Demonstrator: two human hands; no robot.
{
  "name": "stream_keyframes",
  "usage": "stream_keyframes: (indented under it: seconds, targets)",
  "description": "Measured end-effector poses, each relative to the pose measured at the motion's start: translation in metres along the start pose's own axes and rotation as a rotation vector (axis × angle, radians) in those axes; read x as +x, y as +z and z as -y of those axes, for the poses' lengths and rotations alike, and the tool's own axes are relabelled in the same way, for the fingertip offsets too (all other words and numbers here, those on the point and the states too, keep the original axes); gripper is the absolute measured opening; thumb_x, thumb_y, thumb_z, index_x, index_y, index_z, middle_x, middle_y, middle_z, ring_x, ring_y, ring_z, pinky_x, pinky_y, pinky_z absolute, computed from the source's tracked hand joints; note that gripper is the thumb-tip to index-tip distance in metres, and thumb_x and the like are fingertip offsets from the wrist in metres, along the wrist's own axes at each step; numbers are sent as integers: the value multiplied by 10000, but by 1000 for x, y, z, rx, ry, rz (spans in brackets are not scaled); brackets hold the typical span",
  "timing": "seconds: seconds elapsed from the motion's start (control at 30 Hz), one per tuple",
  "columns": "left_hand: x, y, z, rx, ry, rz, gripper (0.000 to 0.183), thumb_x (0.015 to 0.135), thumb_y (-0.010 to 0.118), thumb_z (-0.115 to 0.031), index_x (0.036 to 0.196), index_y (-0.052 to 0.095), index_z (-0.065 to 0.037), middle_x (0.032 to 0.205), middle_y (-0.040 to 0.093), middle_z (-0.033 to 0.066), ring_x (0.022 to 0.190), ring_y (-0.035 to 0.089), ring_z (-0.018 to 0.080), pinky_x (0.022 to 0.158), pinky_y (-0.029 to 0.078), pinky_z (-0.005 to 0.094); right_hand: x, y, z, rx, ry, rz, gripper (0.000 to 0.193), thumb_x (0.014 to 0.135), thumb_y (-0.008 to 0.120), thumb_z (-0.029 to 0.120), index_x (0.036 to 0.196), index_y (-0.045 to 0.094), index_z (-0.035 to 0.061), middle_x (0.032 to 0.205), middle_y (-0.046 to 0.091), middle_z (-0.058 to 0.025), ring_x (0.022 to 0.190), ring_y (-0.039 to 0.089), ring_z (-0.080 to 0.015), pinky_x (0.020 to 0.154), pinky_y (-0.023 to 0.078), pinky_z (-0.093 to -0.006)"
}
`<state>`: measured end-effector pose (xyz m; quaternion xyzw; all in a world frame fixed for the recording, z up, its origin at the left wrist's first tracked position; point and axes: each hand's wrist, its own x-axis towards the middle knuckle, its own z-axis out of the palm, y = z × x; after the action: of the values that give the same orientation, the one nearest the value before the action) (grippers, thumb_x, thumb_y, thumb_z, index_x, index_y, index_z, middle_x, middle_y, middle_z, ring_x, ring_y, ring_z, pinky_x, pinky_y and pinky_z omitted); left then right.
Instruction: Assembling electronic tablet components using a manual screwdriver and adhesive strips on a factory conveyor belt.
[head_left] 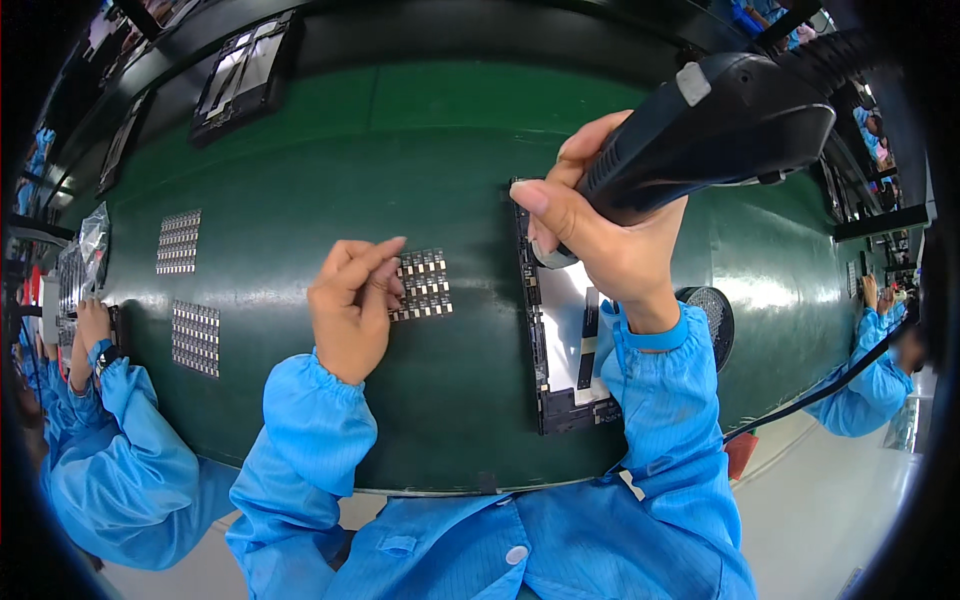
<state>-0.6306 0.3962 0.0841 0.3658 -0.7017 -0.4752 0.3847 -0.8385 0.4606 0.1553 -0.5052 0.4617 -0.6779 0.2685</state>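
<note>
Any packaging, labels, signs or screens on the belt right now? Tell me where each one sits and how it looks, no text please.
Clear plastic bag: far left edge of the green belt, crinkled, see-through, contents unclear.
Pale label patch: on top of the black power tool gripped by the right hand, small grey rectangle.
No signs and no lit screens that I can tell.

A green belt (400, 160) fills the middle. At nine o'clock lie two sheets of small metal parts (179, 241) (195, 338). At eleven o'clock sit dark trays (245, 75). A co-worker's blue sleeve (115, 440) shows at eight o'clock, another (865, 385) at three o'clock.
</note>
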Motion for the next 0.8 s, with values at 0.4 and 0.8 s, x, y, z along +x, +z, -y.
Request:
stream_keyframes:
  seconds: [0.4,0.8]
  targets:
    - [-3,-6,-4,-144,-119,-7,156,893,531,18,1039,583,42,892,645,106,675,592,107,594,472,213,0,3,-3,32,39,5,329,726,693,-108,935,471,18,600,569,-76,475,562,-122,468,473,-245]
    - [-59,28,-43,167,498,505,248,717,618,49,963,642,24,1026,636,183,941,641,313,795,531,398,-8,5,-8,-152,-95,44,300,737,693,-85,895,463,26,616,572,-70,490,565,-118,456,466,-228]
